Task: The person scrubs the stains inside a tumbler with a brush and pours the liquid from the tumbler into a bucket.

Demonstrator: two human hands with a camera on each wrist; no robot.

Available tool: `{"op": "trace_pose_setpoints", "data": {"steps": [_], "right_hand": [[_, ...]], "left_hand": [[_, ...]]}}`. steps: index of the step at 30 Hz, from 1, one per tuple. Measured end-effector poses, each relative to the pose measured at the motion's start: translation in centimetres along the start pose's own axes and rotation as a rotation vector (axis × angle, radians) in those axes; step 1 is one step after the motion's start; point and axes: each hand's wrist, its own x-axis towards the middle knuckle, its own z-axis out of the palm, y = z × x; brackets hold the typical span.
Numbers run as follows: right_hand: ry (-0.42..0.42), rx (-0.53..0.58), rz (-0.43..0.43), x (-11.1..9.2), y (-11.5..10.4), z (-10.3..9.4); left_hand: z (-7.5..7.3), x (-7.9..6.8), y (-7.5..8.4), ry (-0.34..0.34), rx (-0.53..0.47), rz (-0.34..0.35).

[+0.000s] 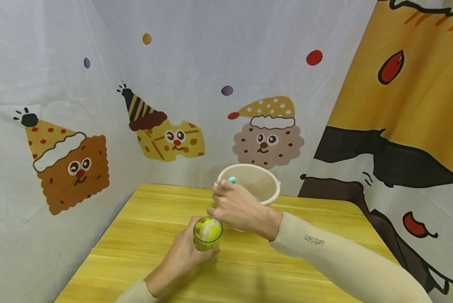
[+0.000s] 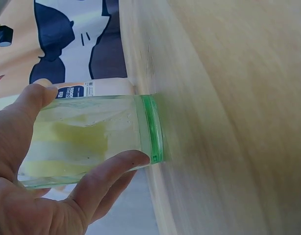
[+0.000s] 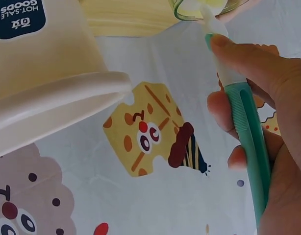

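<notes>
My left hand grips a clear, green-tinted drinking glass, fingers and thumb around its sides. In the left wrist view the glass base is at or close to the tabletop; contact is hard to tell. Inside the glass is the yellow and white sponge head of a cup brush, blurred through the glass. My right hand holds the brush by its teal and white handle above the rim, thumb along the white neck. The handle's teal end shows above the knuckles in the head view.
A cream bucket stands behind the right hand, near the table's back edge. The yellow wood-grain table extends around the glass. A white cloth with cartoon prints hangs close behind the table and to both sides.
</notes>
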Motion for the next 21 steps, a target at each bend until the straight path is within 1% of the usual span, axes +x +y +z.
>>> {"op": "trace_pose_setpoints", "data": {"steps": [6,12,15,21], "right_hand": [[0.006,-0.039,-0.039,-0.02,-0.01,-0.1],[0.014,-0.073,-0.084,0.02,-0.01,-0.2],[0.016,-0.081,-0.109,0.05,0.05,-0.4],[0.021,-0.075,-0.154,0.02,0.24,-0.79]], "left_hand": [[0.08,-0.06,-0.16,0.008,0.007,-0.004],[-0.05,-0.07,-0.22,0.0,-0.006,0.022],[-0.09,-0.04,-0.24,-0.007,-0.006,0.031],[-0.16,-0.09,-0.14,-0.011,-0.001,0.019]]}}
